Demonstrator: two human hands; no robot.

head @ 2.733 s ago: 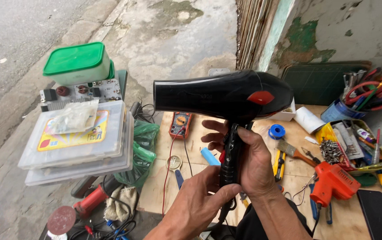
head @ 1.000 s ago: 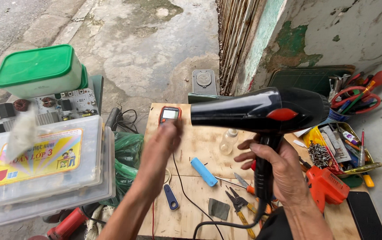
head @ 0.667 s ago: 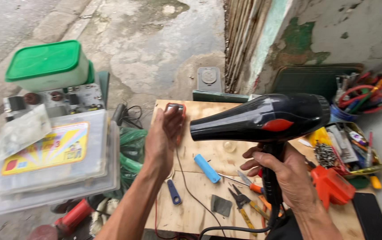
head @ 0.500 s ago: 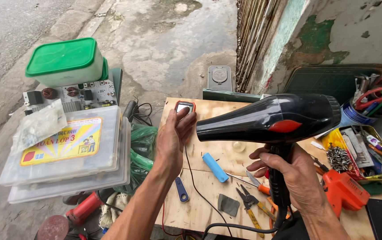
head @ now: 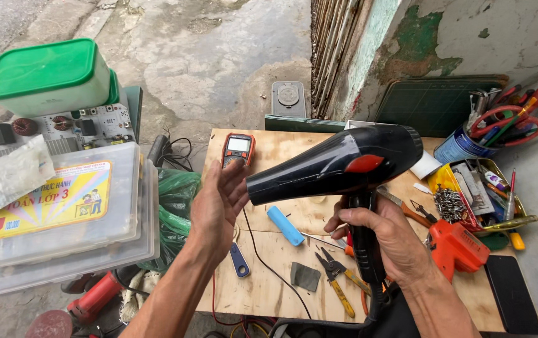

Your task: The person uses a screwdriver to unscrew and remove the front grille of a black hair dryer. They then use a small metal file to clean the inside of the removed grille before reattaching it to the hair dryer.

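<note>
A black hair dryer point(head: 338, 164) with a red switch patch on its side is held above a plywood tabletop point(head: 269, 281), its nozzle pointed toward the left. Its handle is gripped by the right hand point(head: 384, 236), the fingers closed around it, and a black cord runs down from the handle's base. The left hand point(head: 217, 201) is held open with nothing in it, the palm turned toward the nozzle mouth and kept just in front of it without touching. Behind the left hand, an orange multimeter point(head: 238, 149) lies on the far part of the tabletop. Below the dryer, a blue cylindrical cell point(head: 285, 225) lies on the wood, with small cutters point(head: 333, 280) near it and an orange tool point(head: 455, 246) to the right of the wrist. A yellow tray point(head: 485, 197) of screws and small parts is seen at the right edge, and behind it a can point(head: 463, 145) filled with red-handled tools. To the left of the tabletop, clear plastic cases point(head: 62, 219) are stacked, a circuit board point(head: 56, 131) is laid beyond them, and a green-lidded tub point(head: 46, 75) rests on top.
</note>
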